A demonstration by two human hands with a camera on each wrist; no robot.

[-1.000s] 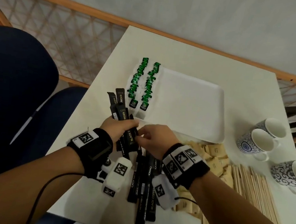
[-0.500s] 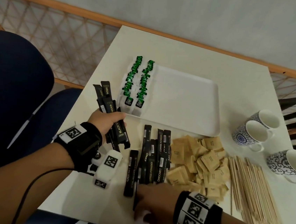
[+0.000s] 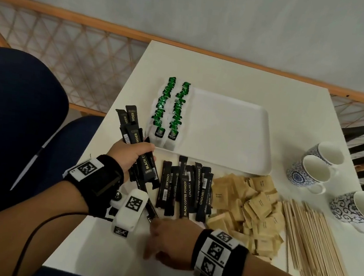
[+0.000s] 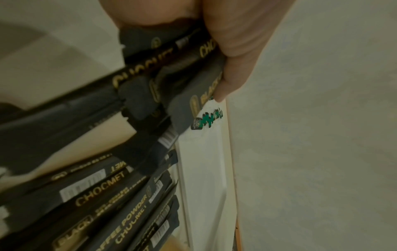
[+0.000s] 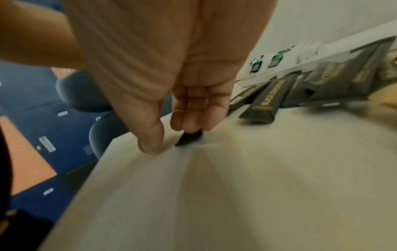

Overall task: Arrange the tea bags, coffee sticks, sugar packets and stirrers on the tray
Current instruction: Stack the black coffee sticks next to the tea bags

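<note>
My left hand (image 3: 133,155) grips a fanned bundle of black coffee sticks (image 3: 132,130) just left of the white tray (image 3: 233,129). In the left wrist view its thumb (image 4: 234,64) clamps that bundle (image 4: 171,81). Two rows of green tea bags (image 3: 170,112) lie along the tray's left side. More coffee sticks (image 3: 187,188) lie loose in front of the tray. Beside them are brown sugar packets (image 3: 247,207) and wooden stirrers (image 3: 313,246). My right hand (image 3: 165,241) is low near the table's front edge. Its straight fingertips (image 5: 189,124) press on the end of one black stick (image 5: 189,138), thumb apart.
Three patterned mugs (image 3: 317,170) stand at the right edge of the white table (image 3: 228,75). A blue chair (image 3: 16,120) sits off the table's left side. A wooden lattice rail (image 3: 74,43) runs behind.
My right hand left the bundle, dropped to the table's front edge and then slid left onto a single stick. My left hand keeps its grip on the bundle.
</note>
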